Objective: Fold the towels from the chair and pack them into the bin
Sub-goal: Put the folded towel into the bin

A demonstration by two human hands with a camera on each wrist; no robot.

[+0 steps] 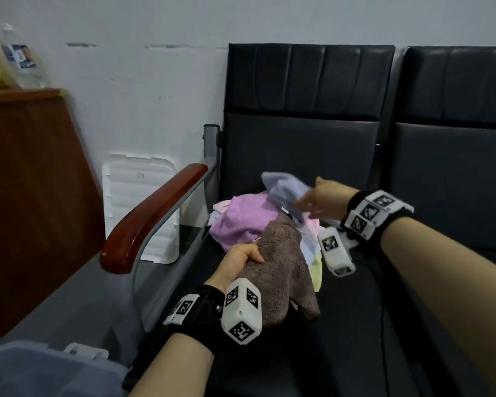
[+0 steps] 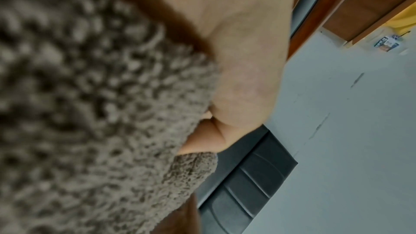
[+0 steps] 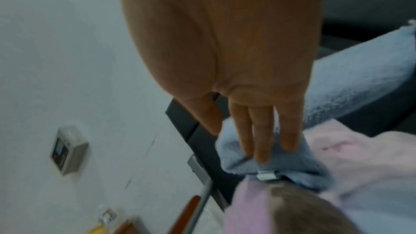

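Pulling the brown towel clear of the pile while the other hand is pressing the blue one back.

Head view: the left hand [image 1: 241,260] is clenching the brown towel [image 1: 281,270] at the front of the chair seat [image 1: 355,325], the bin [image 1: 40,371] waiting low at left; better lifting slowly so the purple towel [image 1: 244,222] is not dragging along. Left wrist view: fingers [image 2: 202,140] are curling into the brown towel [image 2: 90,113], gathered in a bunch; a corner grip would be helping the fold. Right wrist view: the right hand [image 3: 247,95], fingers straight, is resting flat on the blue towel [image 3: 270,163], gripping nothing.
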